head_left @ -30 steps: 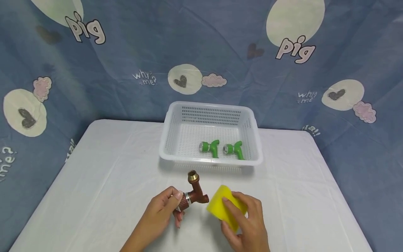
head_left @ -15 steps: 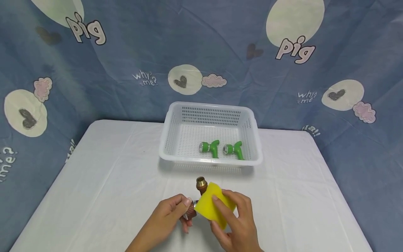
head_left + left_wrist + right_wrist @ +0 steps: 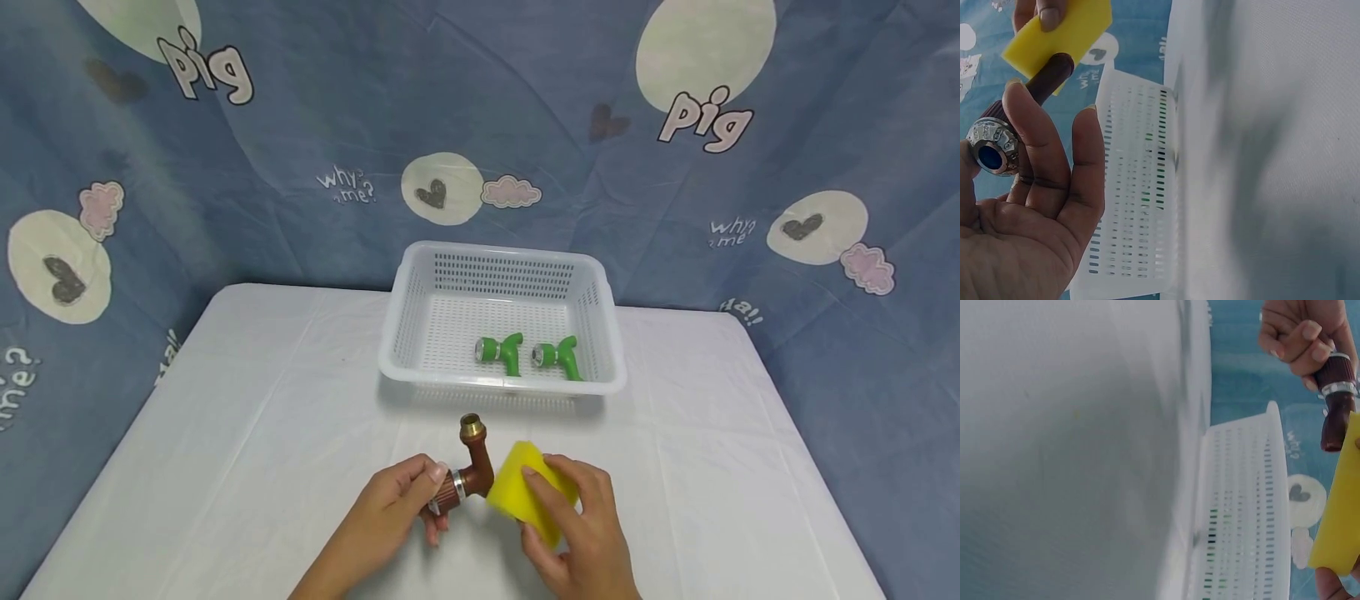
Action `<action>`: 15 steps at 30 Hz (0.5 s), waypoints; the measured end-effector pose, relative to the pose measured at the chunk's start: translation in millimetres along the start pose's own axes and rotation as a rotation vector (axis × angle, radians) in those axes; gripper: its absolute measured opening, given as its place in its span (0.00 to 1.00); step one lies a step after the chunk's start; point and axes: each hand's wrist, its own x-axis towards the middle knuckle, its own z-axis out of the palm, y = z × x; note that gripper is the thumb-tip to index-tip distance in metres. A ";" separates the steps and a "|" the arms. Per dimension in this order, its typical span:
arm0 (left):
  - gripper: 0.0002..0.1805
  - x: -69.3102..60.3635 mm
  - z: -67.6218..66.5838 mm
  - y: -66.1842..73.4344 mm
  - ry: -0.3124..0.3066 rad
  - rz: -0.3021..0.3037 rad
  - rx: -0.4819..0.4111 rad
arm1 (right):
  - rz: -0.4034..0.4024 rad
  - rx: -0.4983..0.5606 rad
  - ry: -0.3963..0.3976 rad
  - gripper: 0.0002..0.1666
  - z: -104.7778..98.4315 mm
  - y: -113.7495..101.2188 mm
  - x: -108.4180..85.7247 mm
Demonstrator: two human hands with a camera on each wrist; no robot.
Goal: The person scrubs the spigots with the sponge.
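My left hand (image 3: 390, 510) grips a brown tap (image 3: 477, 468) by its ribbed knob, above the table. The tap's brass-tipped end points up and away from me, and a silver ring circles its body. In my right hand (image 3: 588, 529) is a yellow sponge (image 3: 517, 487), held between thumb and fingers. The sponge sits just right of the tap, its left edge at the tap's body; whether they touch I cannot tell. From the left wrist view, the tap's spout (image 3: 1054, 74) overlaps the sponge (image 3: 1054, 40). The palm hides part of the knob.
Beyond the hands stands a white perforated basket (image 3: 393, 350). Two green taps, one on the left (image 3: 501, 352) and one on the right (image 3: 557, 357), lie in it near the front wall. A white cloth (image 3: 247, 433) covers the table, and a blue printed curtain (image 3: 540, 108) hangs behind.
The hands came together and the sponge covered the middle of the tap half a second ago. Now they have drawn slightly apart, exposing the tap's body again. The basket has stayed put.
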 end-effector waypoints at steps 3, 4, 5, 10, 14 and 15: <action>0.23 0.6 -0.5 -0.6 -0.004 0.007 -0.009 | -0.002 0.028 0.033 0.28 -0.6 3.1 1.6; 0.23 0.8 -0.5 -0.7 -0.003 0.007 -0.011 | -0.002 0.040 0.048 0.28 -0.5 3.8 2.7; 0.23 0.7 -0.5 -0.6 -0.004 0.007 -0.013 | -0.007 0.054 0.069 0.27 -0.2 4.5 4.1; 0.20 0.7 0.8 -2.3 -0.041 0.023 -0.024 | -0.009 0.133 0.149 0.26 3.3 3.3 12.8; 0.19 0.2 2.1 -2.3 -0.086 0.047 -0.029 | -0.002 0.166 0.125 0.26 3.8 0.1 15.4; 0.19 0.0 2.3 -1.9 -0.088 0.049 -0.025 | 0.002 0.163 0.108 0.26 3.2 -0.5 14.8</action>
